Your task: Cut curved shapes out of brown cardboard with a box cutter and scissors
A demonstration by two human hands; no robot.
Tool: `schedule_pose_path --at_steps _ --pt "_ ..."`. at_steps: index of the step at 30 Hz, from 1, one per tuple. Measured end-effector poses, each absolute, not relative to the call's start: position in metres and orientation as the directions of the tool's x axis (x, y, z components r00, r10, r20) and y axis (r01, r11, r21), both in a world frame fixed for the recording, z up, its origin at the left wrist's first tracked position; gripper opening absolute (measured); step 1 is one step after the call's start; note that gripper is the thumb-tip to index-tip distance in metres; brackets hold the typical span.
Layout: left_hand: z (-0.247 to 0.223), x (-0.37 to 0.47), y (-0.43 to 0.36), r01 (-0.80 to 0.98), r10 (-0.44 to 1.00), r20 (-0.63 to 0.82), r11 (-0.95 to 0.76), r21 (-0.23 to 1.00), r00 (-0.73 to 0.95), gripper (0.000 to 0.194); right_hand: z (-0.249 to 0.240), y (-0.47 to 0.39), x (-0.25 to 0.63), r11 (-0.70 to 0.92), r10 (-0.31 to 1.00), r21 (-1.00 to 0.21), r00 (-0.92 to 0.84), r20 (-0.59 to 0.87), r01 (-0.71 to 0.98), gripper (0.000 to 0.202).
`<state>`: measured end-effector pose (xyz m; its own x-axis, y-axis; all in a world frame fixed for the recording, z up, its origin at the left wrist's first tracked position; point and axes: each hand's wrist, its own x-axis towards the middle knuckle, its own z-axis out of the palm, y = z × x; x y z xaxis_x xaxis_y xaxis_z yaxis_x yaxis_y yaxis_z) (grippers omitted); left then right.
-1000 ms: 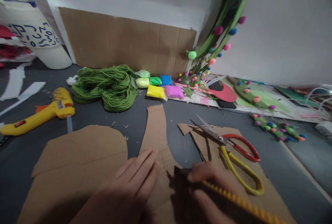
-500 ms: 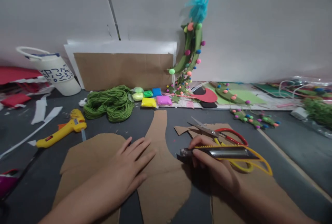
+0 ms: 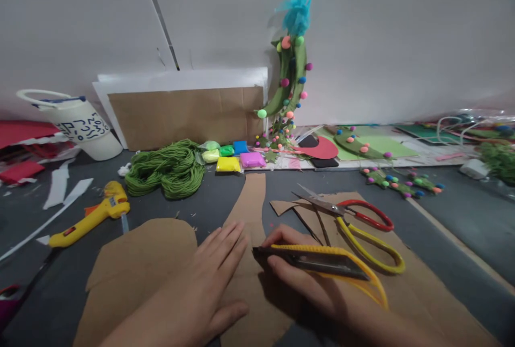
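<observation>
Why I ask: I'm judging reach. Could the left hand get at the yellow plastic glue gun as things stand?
Probably yes: the left hand rests on narrow-necked brown cardboard, gripping nothing, and the yellow plastic glue gun lies uncovered, with only flat, rounded brown cardboard and dark tabletop between them.

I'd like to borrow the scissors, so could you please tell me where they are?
In the head view, the scissors lie right of centre on a cardboard piece, just beyond the right hand.

Left hand (image 3: 213, 277) lies palm down; right hand (image 3: 306, 277) seems closed, fingers (image 3: 281, 267) pinched.
</observation>
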<state>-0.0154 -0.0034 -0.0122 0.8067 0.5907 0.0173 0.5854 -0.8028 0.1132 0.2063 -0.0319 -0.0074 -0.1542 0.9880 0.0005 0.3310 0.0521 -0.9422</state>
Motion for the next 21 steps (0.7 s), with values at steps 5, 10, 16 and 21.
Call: schedule_pose_path --at_steps 5,10,16,21 --pt "-0.013 -0.016 0.0 0.489 0.488 0.099 -0.872 0.019 0.867 0.058 -0.009 -0.033 0.207 0.054 0.994 -0.888 -0.105 0.007 0.456 0.011" --pt "-0.026 -0.019 -0.002 0.405 0.394 0.115 -0.908 -0.108 0.912 0.058 -0.018 -0.033 0.203 0.136 0.991 -0.839 -0.076 0.113 0.526 0.009" --pt "-0.049 -0.019 -0.007 0.454 0.417 0.206 -0.87 -0.193 0.885 0.046 -0.032 -0.036 0.204 0.142 0.989 -0.808 -0.106 0.099 0.571 0.016" --pt "-0.053 -0.019 -0.005 0.407 0.362 0.211 -0.88 -0.244 0.908 0.044 -0.032 -0.035 0.205 0.174 0.984 -0.778 -0.127 0.122 0.604 0.017"
